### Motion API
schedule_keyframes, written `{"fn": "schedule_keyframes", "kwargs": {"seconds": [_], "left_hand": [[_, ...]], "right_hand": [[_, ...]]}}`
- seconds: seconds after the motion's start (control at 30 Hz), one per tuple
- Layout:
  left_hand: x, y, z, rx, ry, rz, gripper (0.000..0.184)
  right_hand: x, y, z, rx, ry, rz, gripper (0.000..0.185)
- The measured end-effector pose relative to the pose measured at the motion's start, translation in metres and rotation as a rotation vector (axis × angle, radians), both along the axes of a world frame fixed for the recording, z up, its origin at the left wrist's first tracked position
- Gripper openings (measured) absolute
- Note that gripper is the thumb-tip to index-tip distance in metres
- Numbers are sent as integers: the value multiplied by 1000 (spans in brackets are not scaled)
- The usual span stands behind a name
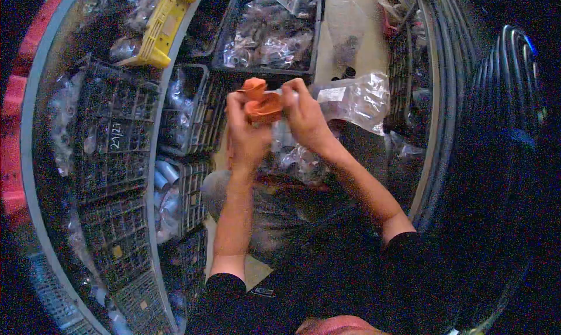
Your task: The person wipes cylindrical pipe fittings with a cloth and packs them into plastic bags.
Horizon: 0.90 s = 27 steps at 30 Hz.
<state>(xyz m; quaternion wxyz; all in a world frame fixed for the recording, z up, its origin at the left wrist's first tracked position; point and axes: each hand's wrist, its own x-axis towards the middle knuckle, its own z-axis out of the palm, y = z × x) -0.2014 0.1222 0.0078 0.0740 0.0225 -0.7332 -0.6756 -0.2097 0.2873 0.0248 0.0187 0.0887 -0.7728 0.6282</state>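
In front of me, my left hand is closed around a bright orange piece with a rounded top and a curved lower part; its exact kind is too blurred to tell. Close beside it on the right, my right hand has its fingers pinched together at the orange piece's edge. What those fingers hold is hidden by blur. Behind the right wrist lies a clear plastic bag with a white label. Below the hands, more clear bags of small parts lie near my knees.
Black crates line shelves on the left, one holding blue pipe pieces. A yellow bin is at upper left. A black crate of bagged parts stands ahead. Coiled dark pipes and a shelf post flank the right.
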Motion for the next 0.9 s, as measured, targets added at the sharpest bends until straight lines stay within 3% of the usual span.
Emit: {"fn": "schedule_keyframes", "kwargs": {"seconds": [0.03,0.1,0.13,0.17,0.23,0.27,0.3,0.33,0.37,0.4,0.43,0.5,0.57,0.6,0.63,0.7,0.77,0.83,0.9], "left_hand": [[-1,3,7,195,-68,24,38],[0,-1,19,130,114,63,32],[-1,-13,13,220,50,13,31],[-1,-15,15,220,48,12,31],[-4,-20,22,452,-98,-20,32],[-6,-17,15,328,26,16,33],[-2,-7,32,324,29,18,33],[7,1,51,-13,140,-41,37],[12,8,67,-348,245,-100,42],[10,8,71,-852,491,-90,53],[10,11,61,-847,483,-93,53],[8,21,35,-486,233,-52,57],[5,20,25,-435,176,-26,50],[1,18,16,-250,98,26,48],[-5,16,9,-68,23,77,47],[-11,10,3,-8,-57,116,45],[-14,-2,3,346,-85,21,43],[-13,-11,12,288,-108,1,40],[-24,-18,7,217,111,24,36]], "right_hand": [[2,0,-5,41,80,0,36],[-2,1,1,165,476,139,36],[-6,3,6,250,625,208,56],[-10,5,9,250,623,206,56],[-17,6,13,370,834,243,56],[-17,5,17,366,838,240,56],[-17,4,19,263,593,224,54],[-16,3,19,163,344,209,52],[-19,4,14,164,342,212,52],[-22,6,6,264,304,290,50],[-22,8,0,363,263,365,48],[-20,2,11,303,215,321,47],[-31,1,-11,477,669,249,33],[-36,1,-18,535,757,199,31],[-42,3,-24,538,760,198,31],[-49,2,-24,595,833,209,30],[-55,0,-20,664,909,179,31],[-62,1,-10,737,983,149,33],[-74,4,-2,778,1088,132,35]]}}
